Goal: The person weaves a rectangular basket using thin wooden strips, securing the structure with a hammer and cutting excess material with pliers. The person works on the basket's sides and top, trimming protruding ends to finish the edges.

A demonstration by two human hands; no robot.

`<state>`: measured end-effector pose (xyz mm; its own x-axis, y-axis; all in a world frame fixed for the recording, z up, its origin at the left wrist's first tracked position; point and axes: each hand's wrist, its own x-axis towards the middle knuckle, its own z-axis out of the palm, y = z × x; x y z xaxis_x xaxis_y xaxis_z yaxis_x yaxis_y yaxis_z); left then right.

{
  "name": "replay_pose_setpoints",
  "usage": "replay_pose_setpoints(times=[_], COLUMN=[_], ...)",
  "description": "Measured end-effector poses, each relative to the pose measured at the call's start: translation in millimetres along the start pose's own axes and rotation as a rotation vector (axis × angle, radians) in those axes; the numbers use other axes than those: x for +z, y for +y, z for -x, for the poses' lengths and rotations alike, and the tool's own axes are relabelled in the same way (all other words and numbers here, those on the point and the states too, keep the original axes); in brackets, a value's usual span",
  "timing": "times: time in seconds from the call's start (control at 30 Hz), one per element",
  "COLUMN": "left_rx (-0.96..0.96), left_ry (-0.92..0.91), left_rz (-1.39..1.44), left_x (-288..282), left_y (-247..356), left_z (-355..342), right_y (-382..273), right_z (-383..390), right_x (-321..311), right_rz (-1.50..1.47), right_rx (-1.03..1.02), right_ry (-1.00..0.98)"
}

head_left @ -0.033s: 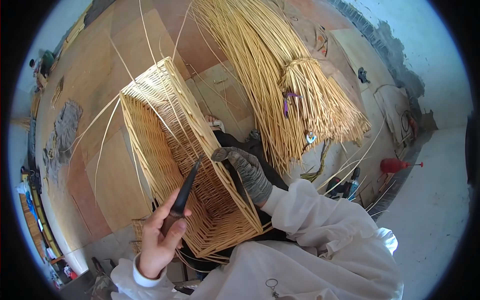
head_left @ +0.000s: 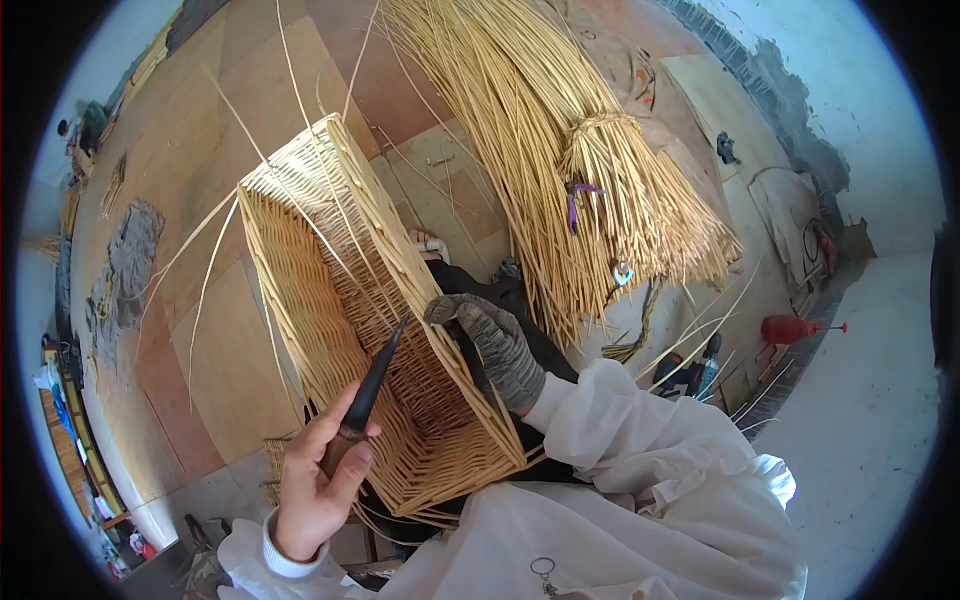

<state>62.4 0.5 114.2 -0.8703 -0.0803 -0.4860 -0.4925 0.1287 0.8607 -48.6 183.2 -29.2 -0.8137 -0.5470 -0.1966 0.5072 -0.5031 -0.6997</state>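
Note:
A tapered black tool (head_left: 376,382) with a brown handle is gripped in my bare left hand (head_left: 315,480), its point over the inside of a rectangular wicker basket (head_left: 270,280). My right hand (head_left: 485,350), in a grey glove, has its fingers curled on the basket's right rim, close to the tool's point. Long loose rods (head_left: 208,275) stick out from the far end and left side of the basket, which rests tilted over my dark-trousered legs.
A large tied bundle of pale rods (head_left: 600,200) lies ahead right, with a purple ribbon. A drill (head_left: 675,375) and red pump can (head_left: 785,330) are at the right. A torn grey sheet (head_left: 125,260) lies left on the board floor, walls beyond.

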Motion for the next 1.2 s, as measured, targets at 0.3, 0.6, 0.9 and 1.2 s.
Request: replay_pose_setpoints(times=[0.3,0.6,0.9,1.2], left_rx=[0.181,-0.159,0.36,0.225], left_ry=[-0.05,-0.268,-0.282,-0.254], left_rz=[-0.554,-1.035,-1.39,-1.202], left_x=[2,1,12,4], left_y=[17,110,109,99], left_z=[-20,-43,-47,-44], right_y=[0,1,6,3], right_z=[-2,1,-4,-6], right_x=[6,9,-8,-9], right_rz=[-0.021,-0.1,-0.102,-0.017], right_rx=[-0.145,-0.123,-0.14,-0.151], right_ry=[0.071,0.041,0.088,0.109])
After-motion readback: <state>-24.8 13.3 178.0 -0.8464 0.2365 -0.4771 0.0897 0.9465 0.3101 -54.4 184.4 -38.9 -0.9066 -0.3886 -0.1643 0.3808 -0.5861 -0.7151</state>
